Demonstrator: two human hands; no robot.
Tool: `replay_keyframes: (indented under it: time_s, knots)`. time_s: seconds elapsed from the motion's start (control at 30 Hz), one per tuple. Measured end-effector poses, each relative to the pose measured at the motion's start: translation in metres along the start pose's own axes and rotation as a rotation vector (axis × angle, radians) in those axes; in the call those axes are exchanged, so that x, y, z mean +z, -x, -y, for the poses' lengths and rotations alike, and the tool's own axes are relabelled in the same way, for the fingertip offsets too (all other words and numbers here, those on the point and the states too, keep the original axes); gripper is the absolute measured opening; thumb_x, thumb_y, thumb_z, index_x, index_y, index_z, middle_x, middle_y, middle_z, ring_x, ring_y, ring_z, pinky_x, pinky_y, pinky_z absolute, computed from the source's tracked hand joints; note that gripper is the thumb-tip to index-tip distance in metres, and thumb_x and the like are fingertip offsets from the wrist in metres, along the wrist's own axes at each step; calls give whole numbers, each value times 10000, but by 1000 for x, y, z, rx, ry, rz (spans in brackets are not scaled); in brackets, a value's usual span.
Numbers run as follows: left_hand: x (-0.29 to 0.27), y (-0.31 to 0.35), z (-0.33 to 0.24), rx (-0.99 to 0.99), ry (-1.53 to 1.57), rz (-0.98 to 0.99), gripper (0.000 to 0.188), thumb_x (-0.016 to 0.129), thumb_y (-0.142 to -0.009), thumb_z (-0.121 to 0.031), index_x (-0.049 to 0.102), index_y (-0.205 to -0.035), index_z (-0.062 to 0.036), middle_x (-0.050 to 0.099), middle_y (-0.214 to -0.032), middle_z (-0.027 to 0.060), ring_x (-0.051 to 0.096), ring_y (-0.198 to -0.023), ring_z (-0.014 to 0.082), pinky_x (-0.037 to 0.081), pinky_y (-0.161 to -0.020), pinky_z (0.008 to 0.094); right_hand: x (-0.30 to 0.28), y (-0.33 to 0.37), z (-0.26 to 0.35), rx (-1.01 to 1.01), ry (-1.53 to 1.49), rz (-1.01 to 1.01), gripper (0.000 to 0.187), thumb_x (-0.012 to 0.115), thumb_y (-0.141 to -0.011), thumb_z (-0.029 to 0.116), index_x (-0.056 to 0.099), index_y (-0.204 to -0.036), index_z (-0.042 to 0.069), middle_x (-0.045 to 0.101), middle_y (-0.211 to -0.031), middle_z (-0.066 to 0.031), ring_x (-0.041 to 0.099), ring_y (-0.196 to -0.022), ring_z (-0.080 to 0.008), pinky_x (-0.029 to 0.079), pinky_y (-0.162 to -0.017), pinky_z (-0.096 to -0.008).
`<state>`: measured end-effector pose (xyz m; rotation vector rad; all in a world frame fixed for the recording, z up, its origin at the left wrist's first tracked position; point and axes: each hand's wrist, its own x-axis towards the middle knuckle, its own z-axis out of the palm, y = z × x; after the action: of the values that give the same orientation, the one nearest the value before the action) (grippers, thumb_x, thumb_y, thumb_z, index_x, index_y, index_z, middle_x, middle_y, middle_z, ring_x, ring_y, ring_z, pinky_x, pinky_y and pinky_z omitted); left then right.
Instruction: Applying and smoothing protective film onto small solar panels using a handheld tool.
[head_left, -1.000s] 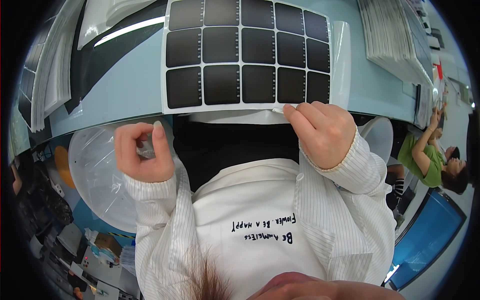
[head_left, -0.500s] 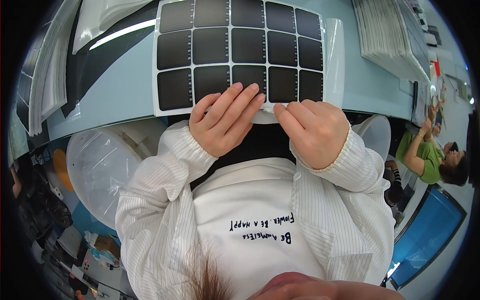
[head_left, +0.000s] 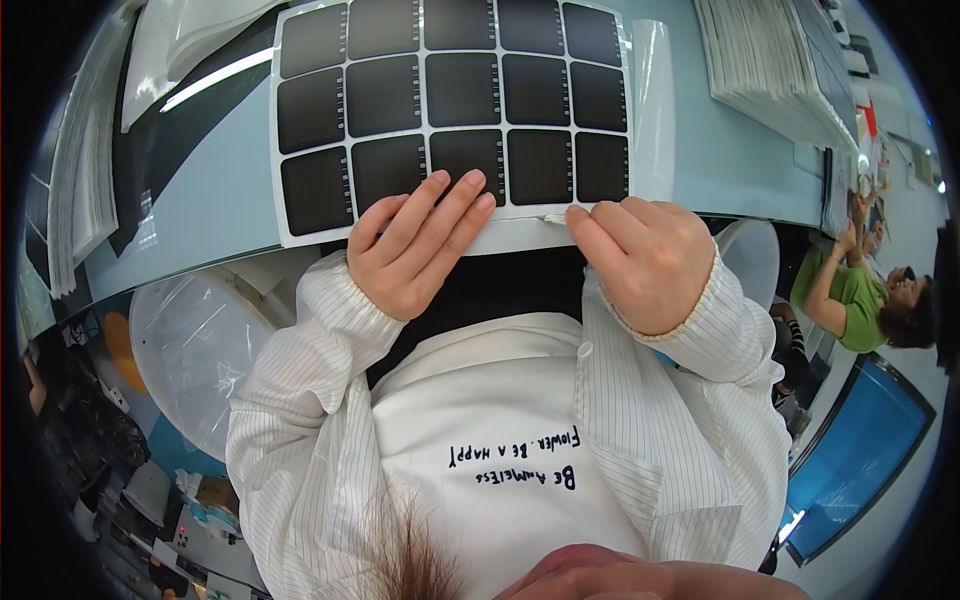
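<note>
A white sheet [head_left: 460,128] with rows of black rounded squares lies on the table, its lower margin at the table's near edge. My left hand [head_left: 418,245] rests with fingers stretched out over the bottom row of squares. To the right, my right hand [head_left: 650,262] is closed in a pinch at the sheet's near edge. A small whitish pointed thing [head_left: 552,218] pokes out leftward from its fingertips, too small to name. Between the hands, a plain white strip [head_left: 510,235] shows along the near edge, overhanging my lap.
A rolled white sheet [head_left: 653,110] lies right of the black squares. Paper stacks stand at the right [head_left: 765,75] and left [head_left: 85,150] of the table [head_left: 215,165]. Below its edge is a bin with a clear plastic liner [head_left: 195,350]. A person in green [head_left: 840,290] sits far right.
My hands have moved apart, the right one sliding rightward along the sheet's near edge, the left one leftward. More of the white strip shows between them. The whole view has shifted slightly.
</note>
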<state>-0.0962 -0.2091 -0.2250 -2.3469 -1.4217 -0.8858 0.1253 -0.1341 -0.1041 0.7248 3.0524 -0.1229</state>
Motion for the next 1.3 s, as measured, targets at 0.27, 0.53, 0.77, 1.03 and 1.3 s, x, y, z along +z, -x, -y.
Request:
replay_keyframes:
  time_s: [0.27,0.53,0.77,1.03,1.3]
  knots:
    - [0,-1,0,-7,-4,-6,301,642,-846,-64,720,-1132,-110,688,-1188,32,631,-1085,186,447,-816,252,0,24,-16,77,59,-13,201,655,-676,-6,656,-877,-7,591,-695,-69,562,-547,-195,463,-480,-327]
    - [-5,2,6,-4,0,9,297,660,-823,-50,730,-1106,-105,699,-1163,41,645,-1057,193,451,-798,254,-2,38,-26,117,72,-7,202,654,-668,-10,654,-869,5,588,-693,-71,560,-544,-205,463,-480,-328]
    - [-4,8,8,-34,12,-16,274,703,-812,-54,739,-1079,-105,709,-1133,40,645,-1054,189,440,-810,254,0,49,-29,190,92,4,144,684,-706,18,653,-846,16,581,-670,-73,579,-551,-228,467,-483,-336]
    - [-15,6,7,-22,37,56,330,626,-839,-7,728,-1109,-167,697,-1168,48,619,-1074,199,420,-875,285,-8,65,-28,230,-198,-128,99,687,-774,29,644,-858,0,614,-726,-105,580,-583,-242,474,-529,-317]
    - [-17,-8,-12,172,404,14,439,590,-673,48,686,-1078,-91,684,-1151,132,591,-1021,273,437,-865,368,30,96,-14,555,-896,-193,405,787,-741,123,610,-1095,39,500,-684,28,427,-574,-60,334,-520,-211]
